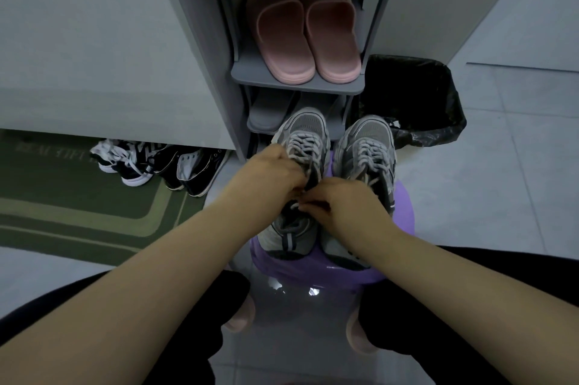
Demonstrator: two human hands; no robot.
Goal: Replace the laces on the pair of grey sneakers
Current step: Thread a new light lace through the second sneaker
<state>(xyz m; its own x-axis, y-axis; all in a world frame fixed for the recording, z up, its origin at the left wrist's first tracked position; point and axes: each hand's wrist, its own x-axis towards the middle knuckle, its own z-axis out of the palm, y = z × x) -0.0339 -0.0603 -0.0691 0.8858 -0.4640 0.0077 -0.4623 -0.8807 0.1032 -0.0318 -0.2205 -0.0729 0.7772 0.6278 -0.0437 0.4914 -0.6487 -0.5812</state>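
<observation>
Grey sneakers (369,140) on a purple stool (404,221); left hand (275,171) and right hand (344,206), fingers (315,200) pinched on the left shoe's lace (305,146), a soft limp cord probably best held near its tip

Dim, bluish light falls on a pale tiled floor (507,184), with a green doormat (78,206) at the left under the edge of a white cabinet (94,55), where black-and-white canvas shoes (156,165) are tucked. Ahead stands a narrow grey shoe rack (297,84) holding pink slippers (282,40) on one shelf and grey slippers (266,115) on the shelf below. A bin (416,93) lined with a black bag sits just beside the rack's right side.
</observation>
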